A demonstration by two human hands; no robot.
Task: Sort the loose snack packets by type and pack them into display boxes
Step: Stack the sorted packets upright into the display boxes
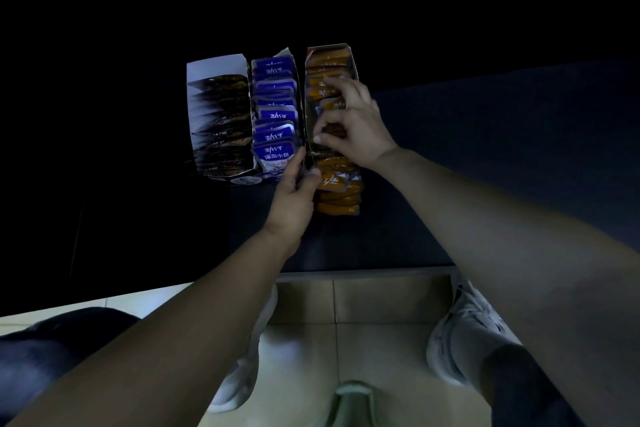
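Three display boxes stand side by side on a dark table. The left box [214, 69] holds black packets [221, 128], the middle one holds blue packets [275, 114], and the right box [329, 49] holds orange packets [327, 62]. My right hand [353, 125] reaches into the right box, its fingers curled round orange packets in the middle of the row. My left hand [294, 194] holds the near left edge of that box, thumb against an orange packet [334, 182]. More orange packets [339, 203] are stacked at the near end.
The dark table [485, 149] ends at a front edge below my arms. Beyond the edge lies a tiled floor [381, 305] with my two white shoes [464, 333]. The room is dim.
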